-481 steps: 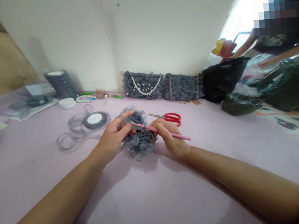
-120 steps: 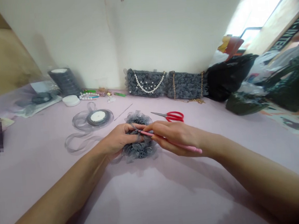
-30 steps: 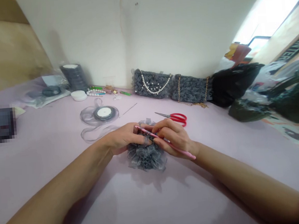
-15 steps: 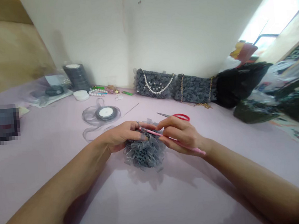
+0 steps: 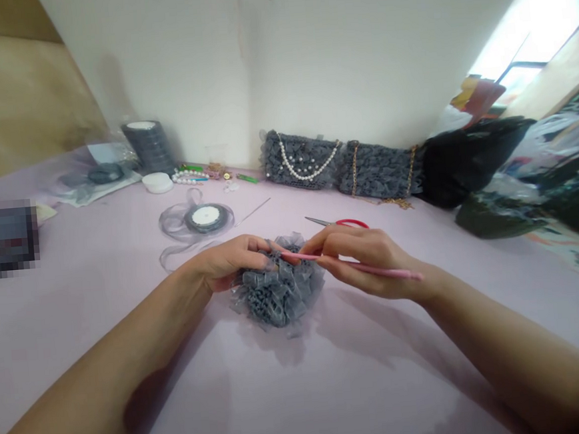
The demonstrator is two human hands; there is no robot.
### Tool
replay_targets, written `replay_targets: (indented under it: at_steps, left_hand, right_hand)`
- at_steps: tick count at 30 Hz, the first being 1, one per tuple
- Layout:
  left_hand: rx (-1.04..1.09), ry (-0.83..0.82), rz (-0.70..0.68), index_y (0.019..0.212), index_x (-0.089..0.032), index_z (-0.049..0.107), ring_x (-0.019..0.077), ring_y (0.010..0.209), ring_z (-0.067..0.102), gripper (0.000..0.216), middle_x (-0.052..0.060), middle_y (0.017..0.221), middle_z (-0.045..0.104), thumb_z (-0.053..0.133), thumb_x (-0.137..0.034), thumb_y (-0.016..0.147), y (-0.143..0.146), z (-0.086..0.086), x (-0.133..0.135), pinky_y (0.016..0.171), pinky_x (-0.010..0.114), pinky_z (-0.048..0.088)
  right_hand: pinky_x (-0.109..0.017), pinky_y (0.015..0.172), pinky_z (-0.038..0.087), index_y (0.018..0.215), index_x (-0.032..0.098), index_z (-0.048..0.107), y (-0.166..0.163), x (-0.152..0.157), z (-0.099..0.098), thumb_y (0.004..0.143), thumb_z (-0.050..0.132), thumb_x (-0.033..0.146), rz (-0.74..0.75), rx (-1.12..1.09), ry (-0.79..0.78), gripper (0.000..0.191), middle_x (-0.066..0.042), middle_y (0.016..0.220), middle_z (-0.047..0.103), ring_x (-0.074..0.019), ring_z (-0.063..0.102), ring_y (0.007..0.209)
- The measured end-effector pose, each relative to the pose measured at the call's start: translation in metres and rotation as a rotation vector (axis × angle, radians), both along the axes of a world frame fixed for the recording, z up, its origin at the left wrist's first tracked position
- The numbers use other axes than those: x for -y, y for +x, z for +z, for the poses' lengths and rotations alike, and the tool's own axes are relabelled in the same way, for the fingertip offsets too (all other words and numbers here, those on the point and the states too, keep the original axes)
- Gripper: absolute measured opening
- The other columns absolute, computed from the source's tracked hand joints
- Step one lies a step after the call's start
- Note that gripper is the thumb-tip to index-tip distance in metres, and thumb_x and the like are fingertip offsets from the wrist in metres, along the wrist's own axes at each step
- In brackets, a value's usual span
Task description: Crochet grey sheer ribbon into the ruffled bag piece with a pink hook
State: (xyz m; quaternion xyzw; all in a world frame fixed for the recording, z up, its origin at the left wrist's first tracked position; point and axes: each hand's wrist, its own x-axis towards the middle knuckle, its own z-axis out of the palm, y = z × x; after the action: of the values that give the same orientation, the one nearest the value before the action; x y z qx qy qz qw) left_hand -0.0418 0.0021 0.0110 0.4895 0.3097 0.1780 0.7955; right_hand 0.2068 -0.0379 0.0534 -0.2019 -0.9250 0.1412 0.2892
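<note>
A ruffled grey crochet piece (image 5: 280,291) made of sheer ribbon is held just over the table. My left hand (image 5: 235,258) grips its upper left edge, thumb on the near side, with ribbon around the fingers. Pinched in my right hand (image 5: 357,258) is a pink crochet hook (image 5: 351,263), its shaft slanting down to the right across the palm. The hook's tip meets the ribbon stitches by my left fingertips; its very end is hard to make out. A spool of grey organza ribbon (image 5: 206,217) lies beyond my left hand, loose loops trailing toward the work.
Red-handled scissors (image 5: 351,223) lie just beyond my right hand. Two grey ruffled bags, one with a pearl strap (image 5: 301,159) and one with a gold chain (image 5: 379,170), lean against the wall. Stacked ribbon spools (image 5: 148,148) stand back left; a black bag (image 5: 465,159) sits right.
My right hand and the crochet hook have shifted right, and the hook lies at a flatter angle. The crochet piece has turned slightly in my left hand.
</note>
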Motion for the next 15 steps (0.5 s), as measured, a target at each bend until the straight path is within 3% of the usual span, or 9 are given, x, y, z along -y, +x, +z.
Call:
replay_targets:
  at_steps: [4,7,10,12,15]
  left_hand:
    - [0.017,0.011,-0.086,0.102,-0.014,0.077,0.0130,0.061,0.067,0.032,0.007,0.080,0.075,0.073,-0.017,0.071,-0.004,-0.002,-0.002,0.056,0.022,0.051]
    - [0.016,0.042,-0.113,0.101,-0.014,0.077,0.0135,0.065,0.068,0.030,0.007,0.082,0.076,0.073,-0.018,0.072,-0.003,-0.001,0.000,0.062,0.023,0.053]
    - [0.018,0.080,-0.040,0.095,-0.014,0.078,0.0130,0.072,0.068,0.026,0.006,0.083,0.076,0.076,-0.016,0.069,0.005,0.001,0.005,0.070,0.022,0.052]
    - [0.026,0.089,0.034,0.089,-0.013,0.078,0.0128,0.072,0.067,0.023,0.005,0.080,0.075,0.078,-0.015,0.066,0.013,0.002,0.012,0.071,0.023,0.051]
    - [0.061,0.114,0.125,0.075,-0.011,0.076,0.0110,0.061,0.061,0.018,0.002,0.066,0.069,0.080,-0.016,0.058,0.028,0.001,0.021,0.065,0.024,0.049]
  right_hand:
    - [-0.025,0.066,0.048,0.105,0.018,0.067,0.005,-0.001,0.004,0.099,0.049,0.021,-0.061,-0.003,-0.190,0.019,-0.005,0.091,0.071,-0.0117,0.062,0.074]
    - [-0.025,0.065,0.048,0.094,0.020,0.070,0.004,-0.004,0.000,0.099,0.050,0.027,-0.123,-0.058,-0.351,0.021,-0.004,0.088,0.071,-0.0132,0.063,0.076]
    - [-0.026,0.064,0.048,0.083,0.019,0.065,-0.006,-0.001,-0.013,0.099,0.049,0.031,-0.112,-0.202,-0.486,0.026,-0.005,0.091,0.071,-0.0146,0.063,0.078]
    - [-0.026,0.060,0.045,0.077,0.019,0.059,-0.016,0.004,-0.023,0.100,0.047,0.031,-0.148,-0.287,-0.436,0.029,-0.004,0.087,0.068,-0.0133,0.058,0.071]
    - [-0.028,0.064,0.045,0.078,0.020,0.056,-0.026,0.009,-0.035,0.098,0.047,0.023,-0.185,-0.327,-0.172,0.022,-0.004,0.087,0.064,-0.0144,0.057,0.073]
